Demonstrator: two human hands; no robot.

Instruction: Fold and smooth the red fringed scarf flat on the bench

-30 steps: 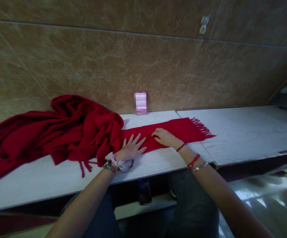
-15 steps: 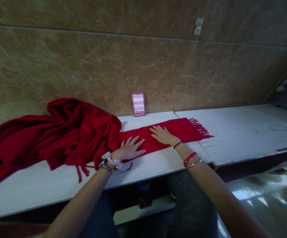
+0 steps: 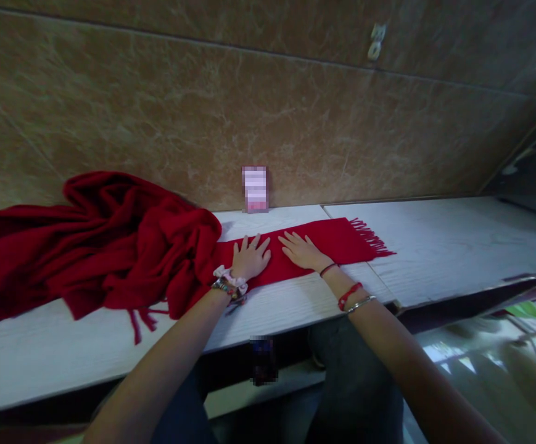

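A long red scarf [image 3: 332,237] lies on a white table [image 3: 457,246]. Its right end is spread flat, with a fringe pointing right. The rest is bunched in a big red heap [image 3: 110,240] on the left. My left hand [image 3: 249,258] lies flat on the spread part, fingers stretched out, right beside the heap. My right hand [image 3: 301,251] rests flat on the scarf just to the right of it, fingers apart. Both palms press down on the cloth and neither hand grips anything.
A small pink and white card [image 3: 255,189] stands against the brown marble wall [image 3: 268,123] behind the scarf. A seam splits the table into two boards just right of my right hand. My knees and a shiny floor [image 3: 480,364] show below the table edge.
My left hand has slid up and forward on the scarf, closer to my right hand. My right hand went from slightly curled to flat and has hardly shifted.
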